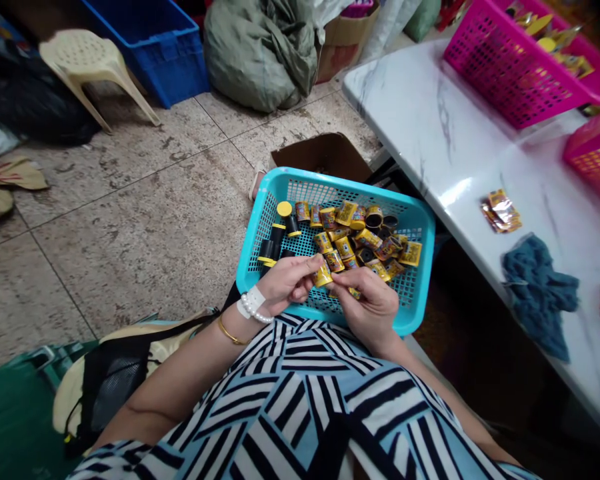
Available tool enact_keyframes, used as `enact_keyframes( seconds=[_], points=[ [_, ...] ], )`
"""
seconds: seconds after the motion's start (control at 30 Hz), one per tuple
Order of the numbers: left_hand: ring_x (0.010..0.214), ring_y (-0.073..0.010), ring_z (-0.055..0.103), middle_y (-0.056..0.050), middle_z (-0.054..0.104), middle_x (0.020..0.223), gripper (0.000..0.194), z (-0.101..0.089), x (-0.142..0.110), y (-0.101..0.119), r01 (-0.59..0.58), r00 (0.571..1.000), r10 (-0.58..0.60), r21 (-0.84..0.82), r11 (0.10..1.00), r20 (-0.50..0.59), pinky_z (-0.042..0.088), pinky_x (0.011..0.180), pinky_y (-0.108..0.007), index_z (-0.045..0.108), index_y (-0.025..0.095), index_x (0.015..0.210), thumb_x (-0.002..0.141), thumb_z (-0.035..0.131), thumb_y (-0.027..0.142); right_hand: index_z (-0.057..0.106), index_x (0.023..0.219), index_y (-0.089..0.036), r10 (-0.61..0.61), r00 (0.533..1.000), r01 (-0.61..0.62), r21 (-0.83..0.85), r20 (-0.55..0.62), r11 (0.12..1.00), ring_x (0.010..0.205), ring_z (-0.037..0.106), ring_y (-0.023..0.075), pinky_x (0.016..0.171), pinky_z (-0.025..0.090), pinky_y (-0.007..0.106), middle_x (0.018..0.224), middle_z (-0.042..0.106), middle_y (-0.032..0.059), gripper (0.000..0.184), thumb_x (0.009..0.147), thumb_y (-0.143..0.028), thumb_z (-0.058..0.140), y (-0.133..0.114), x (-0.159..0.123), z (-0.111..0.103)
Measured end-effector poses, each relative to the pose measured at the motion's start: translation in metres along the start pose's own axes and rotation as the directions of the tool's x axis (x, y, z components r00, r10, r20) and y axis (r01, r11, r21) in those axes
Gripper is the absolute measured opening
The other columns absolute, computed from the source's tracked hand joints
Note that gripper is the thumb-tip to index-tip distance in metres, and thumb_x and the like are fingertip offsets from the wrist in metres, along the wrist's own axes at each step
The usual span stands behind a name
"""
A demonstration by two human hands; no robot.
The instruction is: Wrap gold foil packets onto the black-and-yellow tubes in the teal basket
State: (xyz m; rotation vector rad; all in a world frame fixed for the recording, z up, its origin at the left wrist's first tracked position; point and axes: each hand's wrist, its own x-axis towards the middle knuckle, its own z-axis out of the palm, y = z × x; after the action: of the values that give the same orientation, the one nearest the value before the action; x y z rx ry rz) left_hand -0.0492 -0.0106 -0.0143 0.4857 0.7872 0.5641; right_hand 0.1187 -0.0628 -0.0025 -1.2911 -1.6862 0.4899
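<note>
A turquoise plastic basket point(427, 267) rests at my lap. Above its near side, my left hand point(290, 280) pinches a small yellow printed label or wrapped canister point(323, 273) between thumb and fingers. My right hand point(367, 300) pinches the lower right edge of the same piece. Several small canisters with yellow printed wraps point(345, 248) lie jumbled in the middle and right of the basket. On its left side are several plain black canisters with yellow lids point(279, 233). My fingers hide part of the held piece.
A marble-patterned table point(405, 100) at right bears a pink basket point(510, 73), a stack of printed labels point(501, 211) and a blue cloth point(537, 290). A cardboard box point(325, 150) stands beyond my basket. A cream stool point(83, 57), blue crate point(167, 60) and grey-green sack point(260, 53) stand farther back.
</note>
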Motion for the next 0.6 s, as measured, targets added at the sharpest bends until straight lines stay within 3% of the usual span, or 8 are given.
enact_keyframes(
  seconds=[0.17,0.47,0.53,0.6],
  points=[
    [0.029,-0.0037,0.043,0.006,0.055,0.049,0.049,0.004,-0.002,-0.003,-0.037,0.999,0.036,0.166,0.985,0.009,0.025,0.030,-0.015,0.055,0.015,0.079,0.074,0.072,0.061,0.069,0.112,-0.025,-0.031,0.988,0.035,-0.022,0.152,0.999,0.090,0.069,0.0186,0.073,0.060,0.033,0.103,0.071,0.0062,0.030,0.085,-0.014,0.071,-0.002,0.003,-0.007],
    [0.031,-0.0023,0.042,0.007,0.055,0.050,0.052,0.013,-0.008,-0.006,0.001,0.999,-0.005,0.073,0.997,0.053,0.027,0.032,-0.015,0.057,0.013,0.075,0.065,0.079,0.060,0.071,0.108,-0.027,-0.155,0.988,0.154,-0.092,-0.008,0.984,0.074,0.067,0.0144,0.065,0.058,0.027,0.088,0.068,0.0018,0.038,0.079,-0.005,0.075,-0.008,-0.005,-0.008],
    [0.034,-0.0054,0.049,0.004,0.060,0.055,0.051,0.016,-0.012,-0.006,0.015,0.994,-0.031,0.144,0.989,0.107,0.032,0.034,-0.017,0.058,0.013,0.078,0.066,0.079,0.058,0.071,0.110,-0.027,-0.187,0.982,0.180,-0.148,-0.036,0.972,0.075,0.066,0.0141,0.066,0.058,0.027,0.089,0.067,0.0023,0.040,0.079,-0.002,0.073,-0.006,-0.008,-0.011],
    [0.036,-0.0090,0.053,0.001,0.063,0.057,0.046,0.019,-0.019,-0.005,0.030,0.986,-0.084,0.339,0.940,0.145,0.035,0.037,-0.020,0.061,0.014,0.085,0.071,0.075,0.056,0.071,0.111,-0.026,-0.206,0.978,0.198,-0.211,-0.016,0.957,0.076,0.066,0.0141,0.067,0.057,0.027,0.090,0.067,0.0033,0.039,0.081,-0.001,0.070,-0.002,-0.010,-0.014]
  ],
)
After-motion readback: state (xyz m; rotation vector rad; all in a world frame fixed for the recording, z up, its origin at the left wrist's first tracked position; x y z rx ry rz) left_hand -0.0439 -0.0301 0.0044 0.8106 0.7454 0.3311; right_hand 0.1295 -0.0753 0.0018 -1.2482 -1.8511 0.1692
